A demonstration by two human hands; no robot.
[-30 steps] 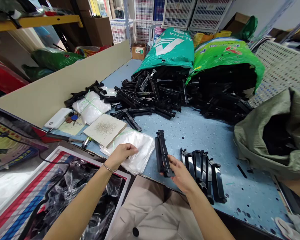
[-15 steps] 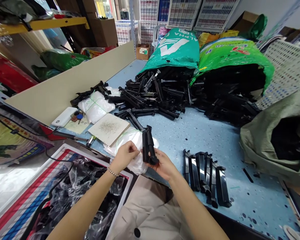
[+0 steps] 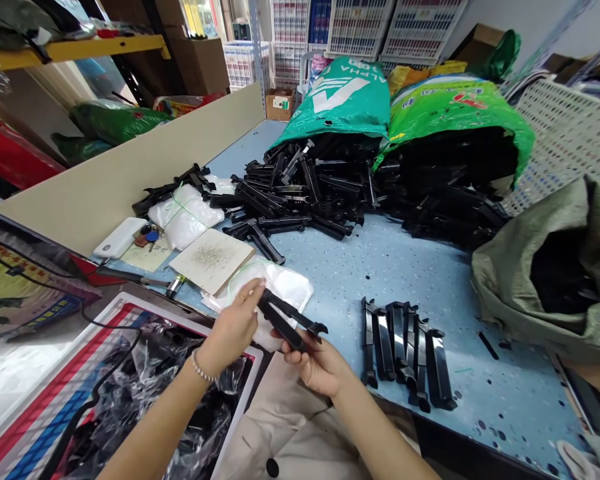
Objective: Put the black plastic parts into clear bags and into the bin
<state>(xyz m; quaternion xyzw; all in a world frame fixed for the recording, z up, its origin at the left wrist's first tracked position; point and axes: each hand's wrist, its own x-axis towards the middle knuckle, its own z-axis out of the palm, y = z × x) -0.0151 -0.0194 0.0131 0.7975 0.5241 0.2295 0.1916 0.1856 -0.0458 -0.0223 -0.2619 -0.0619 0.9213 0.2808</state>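
Note:
My right hand (image 3: 317, 363) is closed around a long black plastic part (image 3: 290, 321), held tilted above the table's near edge. My left hand (image 3: 233, 323) pinches the part's far-left end, over a stack of clear plastic bags (image 3: 285, 287). To the right, a row of several matching black parts (image 3: 405, 350) lies side by side on the blue table (image 3: 380, 267).
A big heap of black parts (image 3: 300, 193) spills from a teal sack (image 3: 343, 97) and a green sack (image 3: 455, 107) at the back. A grey-green bag (image 3: 555, 267) sits right. A bin of bagged parts (image 3: 145, 393) is below left. A tile (image 3: 213, 260), bundled bags (image 3: 185, 213) and a power bank (image 3: 120, 237) lie left.
My right hand lifted the black part off the table and carried it left toward me. My left hand left the bag stack and took hold of the part's end; the part now lies tilted.

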